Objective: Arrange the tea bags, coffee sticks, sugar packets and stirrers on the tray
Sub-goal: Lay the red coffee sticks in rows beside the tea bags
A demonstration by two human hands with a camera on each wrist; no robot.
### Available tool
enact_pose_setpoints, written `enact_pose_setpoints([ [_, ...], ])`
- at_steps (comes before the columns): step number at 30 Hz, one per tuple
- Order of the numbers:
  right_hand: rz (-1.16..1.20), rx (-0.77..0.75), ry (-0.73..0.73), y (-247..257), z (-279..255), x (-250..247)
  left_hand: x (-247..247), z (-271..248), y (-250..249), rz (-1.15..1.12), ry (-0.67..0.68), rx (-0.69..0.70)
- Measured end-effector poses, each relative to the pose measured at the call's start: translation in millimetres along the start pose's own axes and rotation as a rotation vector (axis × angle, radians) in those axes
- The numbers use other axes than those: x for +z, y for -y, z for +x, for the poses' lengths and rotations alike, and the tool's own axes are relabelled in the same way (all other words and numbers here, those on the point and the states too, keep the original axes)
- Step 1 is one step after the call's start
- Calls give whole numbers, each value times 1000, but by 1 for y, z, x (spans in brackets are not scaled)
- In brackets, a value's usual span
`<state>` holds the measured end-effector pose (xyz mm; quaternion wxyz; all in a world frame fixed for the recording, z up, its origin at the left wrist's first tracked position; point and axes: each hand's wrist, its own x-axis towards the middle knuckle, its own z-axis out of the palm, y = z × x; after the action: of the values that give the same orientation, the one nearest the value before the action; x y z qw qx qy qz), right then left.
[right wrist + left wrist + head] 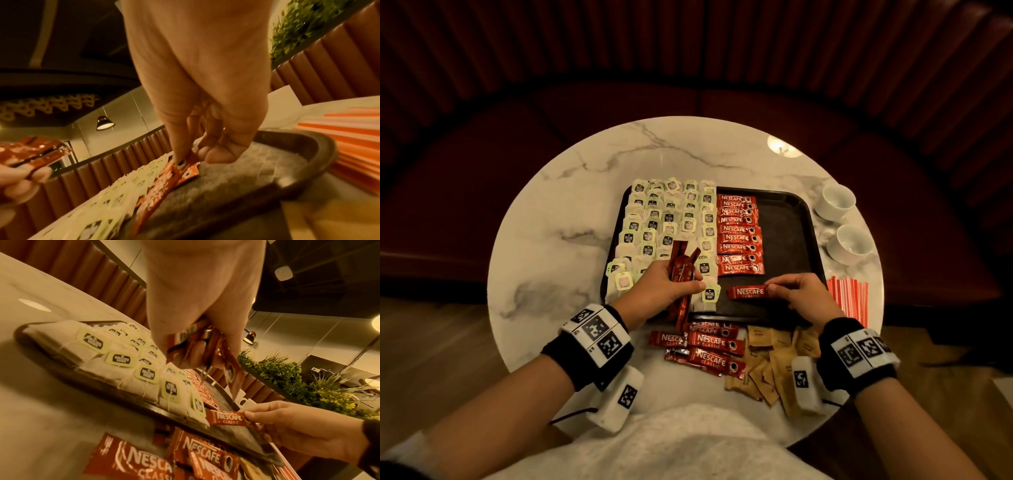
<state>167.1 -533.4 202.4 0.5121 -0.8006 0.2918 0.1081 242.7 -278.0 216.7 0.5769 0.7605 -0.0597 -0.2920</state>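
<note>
Tray (787, 219), dark and rectangular, sat mid-counter (571, 205) on white marble. Tea bags (667, 219) covered the tray's left half in overlapping rows, tags up. Column of red coffee sticks (738, 236) lay next to them toward the tray's middle, stacked flat one below another; the tray's right part was bare. Left hand (671, 284) hovered over the near tea bags, fingers curled round a bundle of coffee sticks (683, 263) that fanned out above and below the fist; the left wrist view showed the same bundle (197, 344) gripped between thumb and fingers. Right hand (799, 294) pinched one end of a single coffee stick (748, 292) between thumb and forefinger, stick lying level at the near end of the tray just below the column, label up. Right wrist view showed that stick (164, 181) low against the tray floor; could not tell if it touched. More loose coffee sticks (705, 346) lay on the counter just in front of the tray, some overlapping. Brown sugar packets (774, 359) were heaped right beside them, near the right wrist. Red-and-white stirrers (849, 298) lay in a row on the counter just right of the tray. Two white cups (842, 222) stood at the counter's right edge, beyond the stirrers.
</note>
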Motion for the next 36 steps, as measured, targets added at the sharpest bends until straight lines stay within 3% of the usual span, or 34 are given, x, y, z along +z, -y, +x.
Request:
enact_pose_setpoints([
  [7,-210,-14,-120,-1,34,12,0,-4,3,16,9,-32],
  [24,-191,44,-162,5,49,17,1,-7,2,4,23,-52],
  [28,-220,-43,-202,14,35,14,2,-6,0,-77,4,-47],
  [30,-154,-141,-101,26,15,21,3,-7,-3,-143,-33,-29],
  [34,20,-264,320,52,-35,43,9,-7,-11,-252,-102,22],
  [36,99,-256,375,56,-48,52,11,-7,-15,-263,-122,33],
])
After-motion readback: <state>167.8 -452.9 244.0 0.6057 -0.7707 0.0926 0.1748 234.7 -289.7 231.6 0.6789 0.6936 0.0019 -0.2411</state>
